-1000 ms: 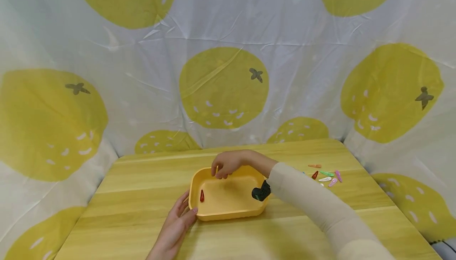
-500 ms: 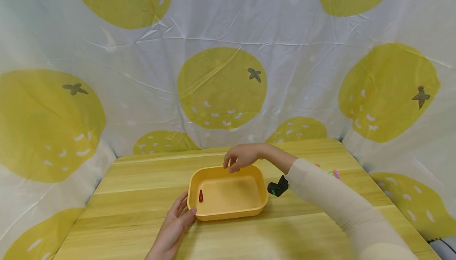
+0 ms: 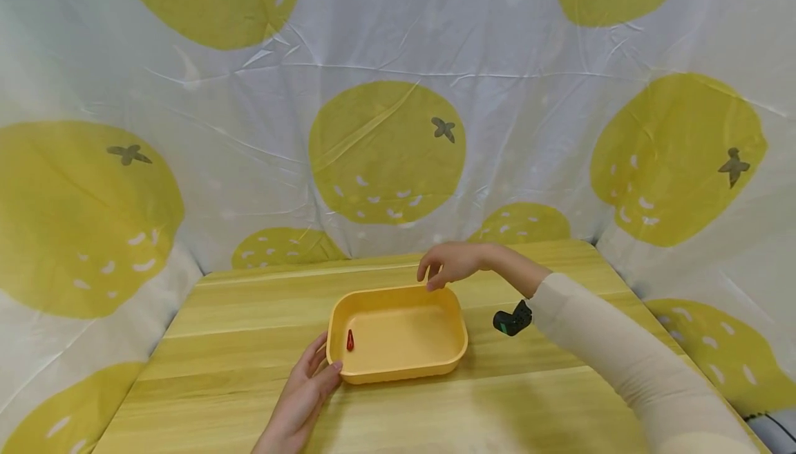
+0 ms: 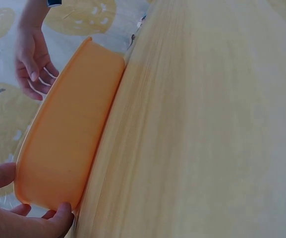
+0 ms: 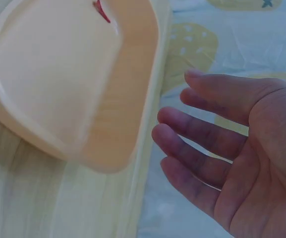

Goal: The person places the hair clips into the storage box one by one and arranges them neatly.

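Observation:
A shallow yellow plastic tray [image 3: 398, 375] stands on the wooden table with a small red hair clip [image 3: 350, 340] lying inside near its left end. My left hand [image 3: 305, 392] holds the tray's near left corner; in the left wrist view its thumb and fingers sit against the outer wall. Above the tray's far right rim hovers my right hand [image 3: 454, 264], fingers loosely bent. The right wrist view shows that hand [image 5: 232, 144] with nothing between its fingers, apart from the tray [image 5: 123, 99].
A black wrist camera [image 3: 513, 318] hangs below the right wrist, over the table [image 3: 236, 357] to the right of the tray. My right sleeve [image 3: 622, 343] covers the table's right part. A curtain with a lemon print [image 3: 388, 153] closes off the back and sides.
My right hand has moved right and away from over the tray toward its far right rim. The arm now hides the several coloured hair clips at right. The left hand has stayed put.

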Demonstrator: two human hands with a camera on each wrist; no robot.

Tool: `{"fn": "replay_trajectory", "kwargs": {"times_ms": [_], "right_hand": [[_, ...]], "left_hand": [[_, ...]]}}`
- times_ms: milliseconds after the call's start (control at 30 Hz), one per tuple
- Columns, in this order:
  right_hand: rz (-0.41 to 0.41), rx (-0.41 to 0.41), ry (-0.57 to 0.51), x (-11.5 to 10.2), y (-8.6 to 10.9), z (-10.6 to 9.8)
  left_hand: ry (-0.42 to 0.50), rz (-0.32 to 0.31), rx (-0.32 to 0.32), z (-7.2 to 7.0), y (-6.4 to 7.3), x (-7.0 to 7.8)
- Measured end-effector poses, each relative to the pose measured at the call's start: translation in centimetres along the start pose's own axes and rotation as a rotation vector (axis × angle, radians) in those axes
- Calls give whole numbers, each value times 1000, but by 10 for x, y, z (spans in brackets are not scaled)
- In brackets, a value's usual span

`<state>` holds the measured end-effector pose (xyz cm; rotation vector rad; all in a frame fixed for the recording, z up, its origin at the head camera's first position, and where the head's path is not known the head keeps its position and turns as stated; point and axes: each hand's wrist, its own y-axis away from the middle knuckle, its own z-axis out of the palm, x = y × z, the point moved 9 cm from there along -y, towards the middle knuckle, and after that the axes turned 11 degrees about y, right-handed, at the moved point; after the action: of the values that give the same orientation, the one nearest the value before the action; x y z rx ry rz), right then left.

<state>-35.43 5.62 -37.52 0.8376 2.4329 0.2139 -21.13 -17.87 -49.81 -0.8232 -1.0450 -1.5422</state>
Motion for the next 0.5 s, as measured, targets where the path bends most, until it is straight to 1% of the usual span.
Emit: {"fn": "replay_trajectory", "kwargs": {"times_ms": [267,500], "right_hand": [[65,25,-56,31,25,1],[97,49,-102,53,48,5]], "left_hand": [[-5,0,-3,0,-1,1],[10,-16,6,0,0,-1]]}}
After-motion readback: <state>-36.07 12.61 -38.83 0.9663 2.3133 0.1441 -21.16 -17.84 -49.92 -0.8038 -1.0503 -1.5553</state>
